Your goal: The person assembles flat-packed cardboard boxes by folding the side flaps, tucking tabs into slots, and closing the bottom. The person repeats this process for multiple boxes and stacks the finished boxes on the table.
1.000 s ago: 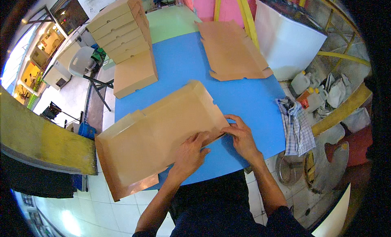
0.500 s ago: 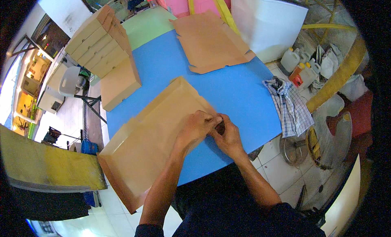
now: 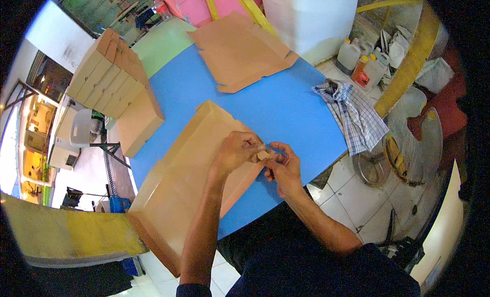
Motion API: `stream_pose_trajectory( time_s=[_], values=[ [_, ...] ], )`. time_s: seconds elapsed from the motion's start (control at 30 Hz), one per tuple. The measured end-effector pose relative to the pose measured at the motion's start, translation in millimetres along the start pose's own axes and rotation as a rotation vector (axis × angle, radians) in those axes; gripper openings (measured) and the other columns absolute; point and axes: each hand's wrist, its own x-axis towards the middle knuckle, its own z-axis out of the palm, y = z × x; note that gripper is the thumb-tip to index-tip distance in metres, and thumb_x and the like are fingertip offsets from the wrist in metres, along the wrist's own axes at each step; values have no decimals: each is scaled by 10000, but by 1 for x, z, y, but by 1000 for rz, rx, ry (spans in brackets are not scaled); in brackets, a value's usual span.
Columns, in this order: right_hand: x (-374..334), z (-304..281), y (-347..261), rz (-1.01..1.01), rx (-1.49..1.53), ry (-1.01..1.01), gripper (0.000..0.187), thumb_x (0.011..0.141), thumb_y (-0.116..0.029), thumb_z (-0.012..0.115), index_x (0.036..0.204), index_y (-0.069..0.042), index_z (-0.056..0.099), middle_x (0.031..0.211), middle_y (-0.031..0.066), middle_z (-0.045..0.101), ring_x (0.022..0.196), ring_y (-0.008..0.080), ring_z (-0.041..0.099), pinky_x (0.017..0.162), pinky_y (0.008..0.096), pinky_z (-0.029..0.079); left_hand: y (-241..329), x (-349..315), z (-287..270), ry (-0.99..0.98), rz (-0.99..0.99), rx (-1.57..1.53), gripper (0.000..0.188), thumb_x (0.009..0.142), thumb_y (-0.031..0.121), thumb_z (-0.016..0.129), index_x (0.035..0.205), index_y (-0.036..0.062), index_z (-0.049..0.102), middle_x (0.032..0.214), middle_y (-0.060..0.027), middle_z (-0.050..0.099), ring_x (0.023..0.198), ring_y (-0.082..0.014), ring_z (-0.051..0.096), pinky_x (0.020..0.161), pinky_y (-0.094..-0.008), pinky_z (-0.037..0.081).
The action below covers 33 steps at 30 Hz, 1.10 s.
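On the blue table lies a partly folded brown cardboard box [image 3: 184, 184], its long walls raised and its inside facing up. My left hand [image 3: 237, 151] reaches over the box, fingers closed on a small cardboard flap [image 3: 263, 155] at its right side. From the other side my right hand [image 3: 284, 168] meets the same flap, thumb and lower fingers against it, with the index finger lifted apart. The fingers partly cover the flap and the wall behind it.
A flat, unfolded cardboard blank [image 3: 242, 52] lies at the far side of the blue table [image 3: 286, 105]. Folded boxes [image 3: 109, 75] are stacked at the left. A checked cloth [image 3: 352, 116] hangs over the right edge. Plastic jugs [image 3: 367, 67] stand on the floor beyond.
My right hand's index finger has lifted and its grip has loosened. The small flap now shows between the hands. The view has shifted a little, and the box stays on the table.
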Motion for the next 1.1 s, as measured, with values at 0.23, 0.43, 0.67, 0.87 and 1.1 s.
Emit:
stream_pose_trajectory(
  time_s=[0.23,0.43,0.67,0.87,1.1],
  values=[
    [7,1,3,-1,22,28,418,872,-20,694,1234,1,486,772,43,590,515,98,546,392,238,429,-8,-1,11,193,217,433,169,922,167,623,894,5,662,725,-162,639,665,-291,639,650,-391,505],
    [9,3,0,0,-6,60,398,868,-13,691,1215,9,497,746,36,587,511,98,538,400,240,429,-17,0,14,201,138,291,176,940,175,590,914,7,633,785,-177,628,686,-308,608,663,-412,485],
    [10,5,-2,15,-2,37,412,847,-14,707,1205,9,505,735,14,585,504,85,518,413,231,413,-23,-1,13,197,132,294,193,952,175,593,909,-11,623,745,-169,618,662,-254,601,626,-380,474],
    [19,-2,-10,10,-52,-61,447,849,-21,711,1233,17,486,750,30,597,543,107,566,443,243,451,-28,1,11,61,28,-324,113,933,90,637,916,-23,633,801,-67,666,710,-120,604,612,-281,487],
    [30,-20,-20,-26,-233,-168,476,852,48,660,1278,24,450,748,114,629,574,163,615,471,294,515,-25,-5,22,-72,136,-463,177,906,151,686,1002,3,668,893,-53,697,785,-135,636,704,-277,517]
  ],
)
